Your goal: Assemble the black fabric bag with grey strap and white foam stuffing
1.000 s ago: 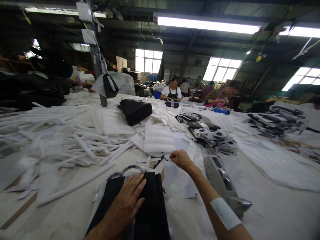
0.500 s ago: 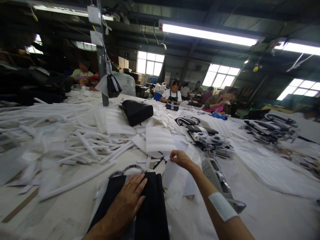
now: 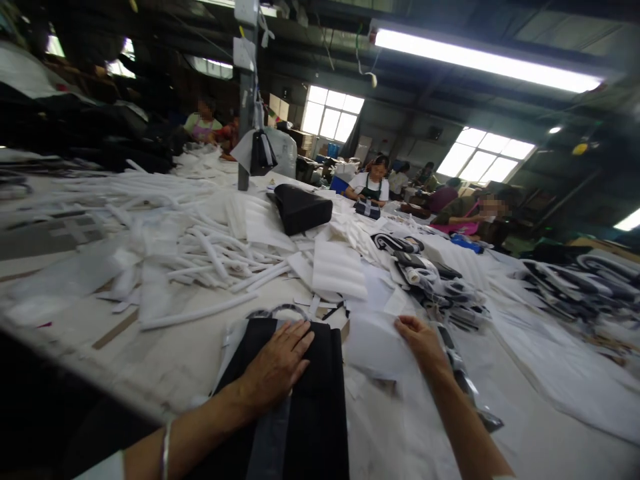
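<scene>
My left hand [image 3: 280,363] lies flat, fingers stretched out, on the top part of a black bag [image 3: 317,413]. The bag rests on the table in front of me, with a grey strip [image 3: 267,433] running down its face and a dark looped handle [image 3: 287,311] beyond its top edge. To the right of the bag, my right hand [image 3: 423,343] is closed in a pinch on the edge of a thin white sheet [image 3: 375,343]. The sheet hangs between my fingers and the bag, just above other white material.
White foam strips [image 3: 210,257] are heaped at the left, and a foam sheet [image 3: 339,270] lies ahead. Farther off are another black bag [image 3: 303,208], a metal post [image 3: 244,133] and wrapped dark bundles [image 3: 425,270]. A co-worker [image 3: 373,183] sits across the table.
My right hand has moved right, drawing the white sheet away from the bag and spreading it. My left hand stays flat on the bag. The camera view has swung left.
</scene>
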The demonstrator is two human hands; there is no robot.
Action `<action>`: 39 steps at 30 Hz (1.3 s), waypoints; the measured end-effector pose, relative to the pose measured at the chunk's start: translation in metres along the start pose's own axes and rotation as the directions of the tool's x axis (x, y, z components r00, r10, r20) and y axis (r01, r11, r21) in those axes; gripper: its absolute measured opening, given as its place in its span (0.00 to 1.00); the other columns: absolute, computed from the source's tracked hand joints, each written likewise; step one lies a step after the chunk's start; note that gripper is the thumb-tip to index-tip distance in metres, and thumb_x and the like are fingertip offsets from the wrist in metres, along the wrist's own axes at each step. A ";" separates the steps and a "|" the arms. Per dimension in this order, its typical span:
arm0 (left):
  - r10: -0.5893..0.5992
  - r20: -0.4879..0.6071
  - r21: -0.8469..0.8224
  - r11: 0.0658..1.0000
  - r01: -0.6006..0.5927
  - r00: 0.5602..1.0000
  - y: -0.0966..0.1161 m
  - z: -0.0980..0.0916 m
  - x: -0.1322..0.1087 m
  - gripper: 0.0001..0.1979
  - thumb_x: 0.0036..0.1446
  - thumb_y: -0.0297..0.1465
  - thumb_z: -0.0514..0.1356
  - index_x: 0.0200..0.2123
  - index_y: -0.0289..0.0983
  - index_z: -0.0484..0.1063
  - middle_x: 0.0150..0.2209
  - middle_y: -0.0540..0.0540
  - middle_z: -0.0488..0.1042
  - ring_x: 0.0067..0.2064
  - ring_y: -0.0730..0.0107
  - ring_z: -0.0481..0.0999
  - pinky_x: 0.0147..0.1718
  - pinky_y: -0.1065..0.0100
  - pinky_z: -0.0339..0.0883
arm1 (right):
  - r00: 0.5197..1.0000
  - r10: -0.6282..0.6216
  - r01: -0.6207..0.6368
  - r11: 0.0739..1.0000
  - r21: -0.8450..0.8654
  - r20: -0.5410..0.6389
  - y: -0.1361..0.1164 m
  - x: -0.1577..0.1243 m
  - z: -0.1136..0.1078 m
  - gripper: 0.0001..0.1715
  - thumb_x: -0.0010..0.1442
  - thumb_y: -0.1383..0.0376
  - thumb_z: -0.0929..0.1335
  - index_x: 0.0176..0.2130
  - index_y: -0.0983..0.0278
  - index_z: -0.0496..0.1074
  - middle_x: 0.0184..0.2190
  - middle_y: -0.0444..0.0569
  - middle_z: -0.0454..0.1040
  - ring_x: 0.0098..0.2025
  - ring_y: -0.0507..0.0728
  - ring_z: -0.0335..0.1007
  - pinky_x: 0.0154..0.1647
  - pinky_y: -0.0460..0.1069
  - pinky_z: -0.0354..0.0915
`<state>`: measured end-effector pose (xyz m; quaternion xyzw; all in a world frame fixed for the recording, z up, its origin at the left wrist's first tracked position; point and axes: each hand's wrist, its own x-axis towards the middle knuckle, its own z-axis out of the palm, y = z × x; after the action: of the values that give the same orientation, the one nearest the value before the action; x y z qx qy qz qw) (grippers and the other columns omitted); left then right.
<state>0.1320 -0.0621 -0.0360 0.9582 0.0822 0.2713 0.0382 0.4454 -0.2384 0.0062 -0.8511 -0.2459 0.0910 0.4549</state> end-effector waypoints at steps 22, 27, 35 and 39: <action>0.008 0.008 0.005 1.000 -0.008 1.000 0.002 -0.006 0.001 0.24 0.58 0.22 0.56 0.59 0.34 0.64 0.61 0.38 0.67 0.63 0.57 0.64 0.60 0.51 0.63 | 0.920 -0.273 0.387 0.751 -0.535 0.282 -0.017 -0.021 0.064 0.16 0.64 0.64 0.60 0.46 0.61 0.75 0.45 0.48 0.77 0.48 0.55 0.72 0.52 0.46 0.62; 0.005 -0.036 0.005 1.000 -0.005 0.999 0.001 -0.004 0.000 0.25 0.58 0.21 0.54 0.59 0.35 0.63 0.61 0.39 0.67 0.63 0.58 0.65 0.60 0.52 0.64 | 0.902 -0.217 0.411 0.696 -0.589 0.373 -0.013 -0.019 0.078 0.12 0.60 0.65 0.66 0.43 0.61 0.76 0.44 0.51 0.76 0.50 0.60 0.69 0.50 0.50 0.60; 0.043 -0.095 0.045 0.998 -0.039 0.995 -0.003 0.001 -0.003 0.26 0.59 0.21 0.53 0.60 0.37 0.63 0.61 0.42 0.68 0.62 0.59 0.67 0.59 0.54 0.65 | 0.928 -0.071 0.321 0.654 -0.685 0.367 -0.021 0.013 0.063 0.11 0.60 0.60 0.67 0.32 0.61 0.77 0.32 0.49 0.79 0.36 0.58 0.74 0.33 0.48 0.59; 0.043 -0.087 0.072 0.997 -0.037 0.995 -0.005 0.005 -0.004 0.27 0.58 0.21 0.53 0.61 0.38 0.62 0.62 0.43 0.66 0.62 0.59 0.65 0.59 0.55 0.65 | 0.937 -0.135 0.328 0.654 -0.682 0.322 -0.034 0.033 0.076 0.13 0.61 0.63 0.65 0.43 0.62 0.76 0.43 0.52 0.78 0.46 0.58 0.73 0.41 0.47 0.61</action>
<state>0.1300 -0.0576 -0.0428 0.9474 0.0741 0.3113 -0.0047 0.4338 -0.1503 -0.0070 -0.9041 -0.4226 0.0303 0.0548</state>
